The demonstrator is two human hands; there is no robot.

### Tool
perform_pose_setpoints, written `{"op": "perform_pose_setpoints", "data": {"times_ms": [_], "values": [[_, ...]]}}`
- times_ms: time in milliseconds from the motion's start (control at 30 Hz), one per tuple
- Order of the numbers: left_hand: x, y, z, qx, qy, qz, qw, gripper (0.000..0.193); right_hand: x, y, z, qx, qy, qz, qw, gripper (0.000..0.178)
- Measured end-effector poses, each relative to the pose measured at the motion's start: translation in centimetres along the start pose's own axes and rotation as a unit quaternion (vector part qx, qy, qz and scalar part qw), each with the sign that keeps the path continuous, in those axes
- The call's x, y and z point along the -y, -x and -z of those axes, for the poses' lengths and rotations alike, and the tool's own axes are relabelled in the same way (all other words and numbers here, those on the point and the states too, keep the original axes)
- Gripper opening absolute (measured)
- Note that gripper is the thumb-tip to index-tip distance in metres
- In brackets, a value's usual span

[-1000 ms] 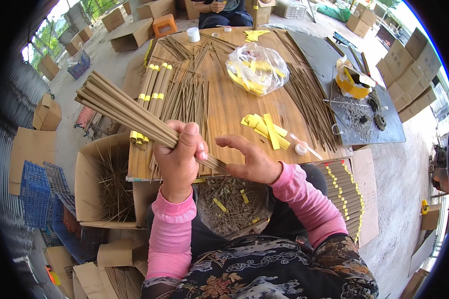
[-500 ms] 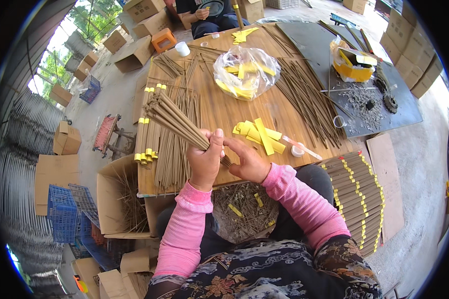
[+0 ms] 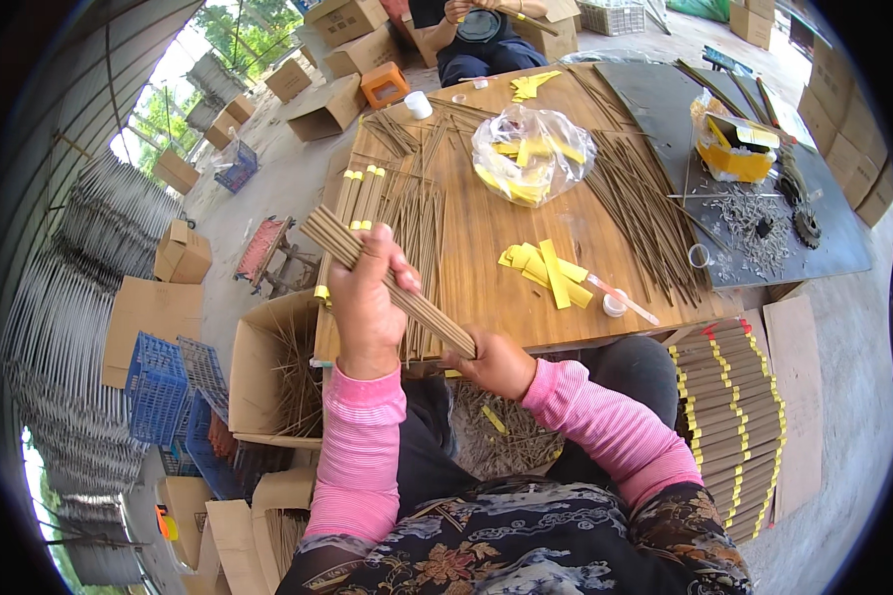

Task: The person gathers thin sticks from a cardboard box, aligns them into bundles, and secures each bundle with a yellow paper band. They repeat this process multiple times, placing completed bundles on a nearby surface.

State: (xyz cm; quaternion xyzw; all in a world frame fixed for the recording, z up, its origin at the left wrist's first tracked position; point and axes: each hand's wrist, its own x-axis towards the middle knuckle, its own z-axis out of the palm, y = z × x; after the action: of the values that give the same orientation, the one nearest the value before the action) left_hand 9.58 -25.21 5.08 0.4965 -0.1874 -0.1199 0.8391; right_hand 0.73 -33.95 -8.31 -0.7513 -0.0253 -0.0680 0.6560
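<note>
A bundle of thin brown incense sticks (image 3: 425, 315) slants across in front of me, its far end up to the left. My left hand (image 3: 369, 309) is closed around its middle, thumb on top. My right hand (image 3: 498, 364) is closed over the lower right end, hiding the stick tips. Beyond my left hand, loose sticks (image 3: 422, 233) lie on the wooden table (image 3: 466, 263), beside bundles with yellow bands (image 3: 360, 198). Yellow paper strips (image 3: 546, 268) lie to the right, next to a small white pot (image 3: 614, 303) with a flat brush-like stick (image 3: 633, 305).
A clear bag of yellow strips (image 3: 534, 164) and more sticks (image 3: 655, 218) lie farther off. Banded bundles (image 3: 734, 426) are stacked at my right; a carton of sticks (image 3: 268, 372) stands at my left. Across the table a person (image 3: 478, 35) holds a banded bundle.
My left hand has moved left with the bundle, whose far end now looks more even. My right hand has gone from open fingers to gripping the lower end. The view has shifted left.
</note>
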Motion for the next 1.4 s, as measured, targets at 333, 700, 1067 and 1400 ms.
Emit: {"op": "perform_pose_setpoints", "data": {"times_ms": [333, 700, 1067, 1400], "values": [[-3.8, -1.9, 0.7, 0.027, 0.003, 0.016, 0.999, 0.033, 2.9, 0.5, 0.7, 0.137, -0.087, -0.067, 0.985, 0.022], [-1.3, 0.2, -2.9, 0.059, -0.016, -0.094, 0.994, 0.026, 1.9, -2.4, 2.8, -0.048, 0.097, 0.128, 0.986, 0.019], [3.1, -0.5, -2.6, 0.057, -0.060, -0.111, 0.990, 0.024, -1.2, -4.5, 3.1, -0.107, 0.109, 0.132, 0.979, 0.025], [4.3, -0.8, -2.0, 0.058, -0.036, -0.101, 0.993, 0.026, -2.2, -5.3, 2.8, -0.099, 0.078, 0.116, 0.985, 0.021]]}}
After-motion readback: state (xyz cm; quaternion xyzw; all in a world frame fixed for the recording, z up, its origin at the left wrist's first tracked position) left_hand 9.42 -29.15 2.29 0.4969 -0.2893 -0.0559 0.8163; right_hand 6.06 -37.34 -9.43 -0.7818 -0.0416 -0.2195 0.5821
